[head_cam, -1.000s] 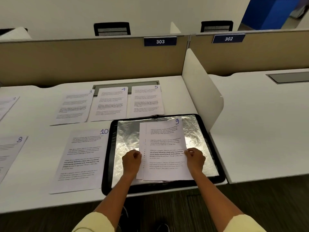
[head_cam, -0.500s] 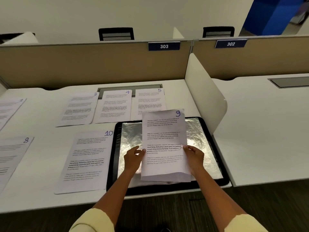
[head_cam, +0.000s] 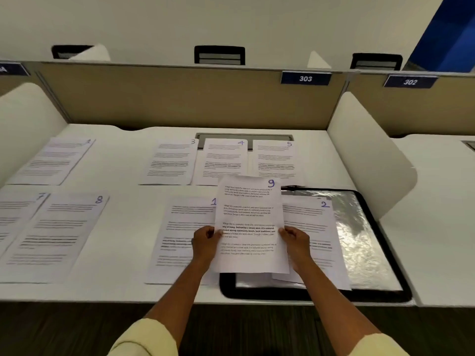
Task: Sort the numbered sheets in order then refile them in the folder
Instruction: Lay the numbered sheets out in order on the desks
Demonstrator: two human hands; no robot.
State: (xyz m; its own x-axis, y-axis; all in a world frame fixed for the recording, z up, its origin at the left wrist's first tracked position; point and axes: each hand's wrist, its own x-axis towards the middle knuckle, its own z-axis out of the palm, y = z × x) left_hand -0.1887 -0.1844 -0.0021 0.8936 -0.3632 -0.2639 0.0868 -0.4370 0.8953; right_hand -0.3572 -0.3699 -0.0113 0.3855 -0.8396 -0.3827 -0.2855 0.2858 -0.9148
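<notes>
A white table (head_cam: pixel 123 253) carries numbered printed sheets in two rows. At far left of the back row lies a sheet (head_cam: pixel 55 160) whose corner number is too blurred to read; in the front row, at the left edge, sheet 7 (head_cam: pixel 18 217) is partly overlapped by sheet 8 (head_cam: pixel 56 235). Toward the centre, the back row holds sheet 3 (head_cam: pixel 171 161), sheet 4 (head_cam: pixel 223 160) and sheet 5 (head_cam: pixel 276 159) side by side, with sheets 4 and 5 lying over a grey panel (head_cam: pixel 244 136) set in the table. Below them lies a sheet (head_cam: pixel 177 232) whose visible digit is 1, its right edge hidden. The left hand (head_cam: pixel 205 240) and the right hand (head_cam: pixel 295 238) each grip one side edge of sheet 9 (head_cam: pixel 249 224), fingers curled round the paper, holding it raised and tilted above the left part of the open folder (head_cam: pixel 370 240). Sheet 2 (head_cam: pixel 316 237) rests on the folder's shiny clear sleeve, just right of sheet 9. A white divider (head_cam: pixel 370 160) stands at the right end of the table, and a tan partition (head_cam: pixel 180 98) behind bears plates reading 303 (head_cam: pixel 305 78) and 302 (head_cam: pixel 410 81).
</notes>
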